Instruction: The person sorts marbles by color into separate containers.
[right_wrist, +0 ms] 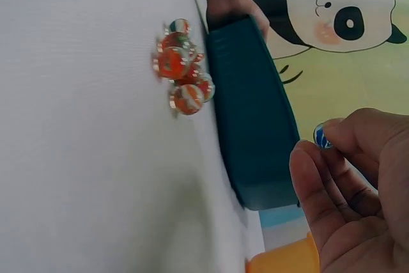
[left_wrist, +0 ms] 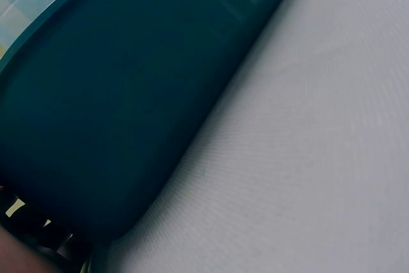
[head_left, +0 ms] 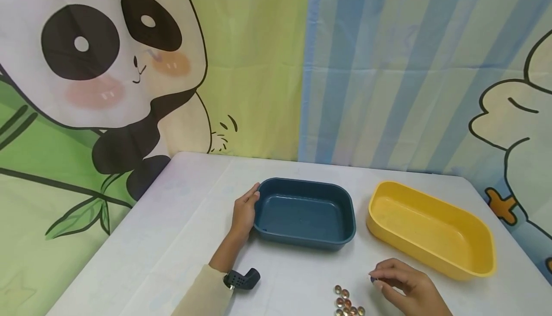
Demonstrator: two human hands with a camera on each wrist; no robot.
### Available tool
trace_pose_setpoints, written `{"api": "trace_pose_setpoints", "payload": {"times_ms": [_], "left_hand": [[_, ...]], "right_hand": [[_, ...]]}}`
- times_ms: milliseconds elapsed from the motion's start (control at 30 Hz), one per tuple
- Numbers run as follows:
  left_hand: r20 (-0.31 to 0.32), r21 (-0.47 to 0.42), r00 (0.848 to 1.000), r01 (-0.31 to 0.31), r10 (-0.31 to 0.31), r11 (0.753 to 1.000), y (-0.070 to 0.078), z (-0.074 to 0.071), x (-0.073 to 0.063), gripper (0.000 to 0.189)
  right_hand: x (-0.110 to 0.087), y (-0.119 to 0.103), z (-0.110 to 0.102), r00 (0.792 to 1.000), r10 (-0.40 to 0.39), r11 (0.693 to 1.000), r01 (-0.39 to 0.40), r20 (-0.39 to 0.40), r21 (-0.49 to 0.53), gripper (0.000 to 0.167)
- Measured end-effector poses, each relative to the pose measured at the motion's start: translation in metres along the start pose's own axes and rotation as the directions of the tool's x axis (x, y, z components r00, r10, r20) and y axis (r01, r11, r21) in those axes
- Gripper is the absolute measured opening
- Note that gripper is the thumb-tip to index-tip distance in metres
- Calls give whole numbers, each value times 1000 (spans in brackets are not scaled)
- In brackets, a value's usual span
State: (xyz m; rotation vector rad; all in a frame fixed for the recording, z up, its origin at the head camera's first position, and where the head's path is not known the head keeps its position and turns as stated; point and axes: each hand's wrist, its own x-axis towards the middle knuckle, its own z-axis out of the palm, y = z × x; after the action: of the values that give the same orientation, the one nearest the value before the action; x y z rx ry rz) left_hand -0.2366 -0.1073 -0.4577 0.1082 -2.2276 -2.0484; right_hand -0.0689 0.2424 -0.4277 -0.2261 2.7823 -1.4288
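My left hand (head_left: 245, 213) holds the left end of a dark blue plastic bin (head_left: 302, 241), thumb at the rim and fingers along the outer wall. That bin's side fills much of the left wrist view. Between thumb and fingertips my right hand (head_left: 407, 282) pinches a blue glass marble (right_wrist: 323, 136), raised above the table. Left of this hand, several clear marbles with orange and reddish swirls (right_wrist: 174, 63) lie in a cluster on the white cloth, partly cut off at the bottom of the head view.
A yellow plastic bin (head_left: 431, 225) stands at the right, angled, beyond the right hand. White cloth covers the table (head_left: 194, 210). Behind it hangs a curtain (head_left: 258, 66) with a cartoon panda. A black band with a device (head_left: 243, 279) is on the left wrist.
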Motion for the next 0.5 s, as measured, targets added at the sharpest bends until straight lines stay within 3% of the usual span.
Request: {"api": "trace_pose_setpoints", "payload": {"times_ms": [167,300,400,500], "left_hand": [[-6,9,1000,4,-4,1000,1,0,-1,42],[-8,8,1000,6,-6,1000,3,0,-2,42],[-6,6,1000,3,-3,1000,3,0,-2,42],[-4,5,1000,1,-1,1000,2,0,-1,42]], "right_hand": [[5,-13,0,995,-1,1000,2,-103,4,15],[10,-18,-2,991,57,998,-60,-120,-20,12],[15,-17,-3,993,-25,999,23,-120,-22,13],[20,-13,-4,975,-180,984,181,-130,-5,17]]}}
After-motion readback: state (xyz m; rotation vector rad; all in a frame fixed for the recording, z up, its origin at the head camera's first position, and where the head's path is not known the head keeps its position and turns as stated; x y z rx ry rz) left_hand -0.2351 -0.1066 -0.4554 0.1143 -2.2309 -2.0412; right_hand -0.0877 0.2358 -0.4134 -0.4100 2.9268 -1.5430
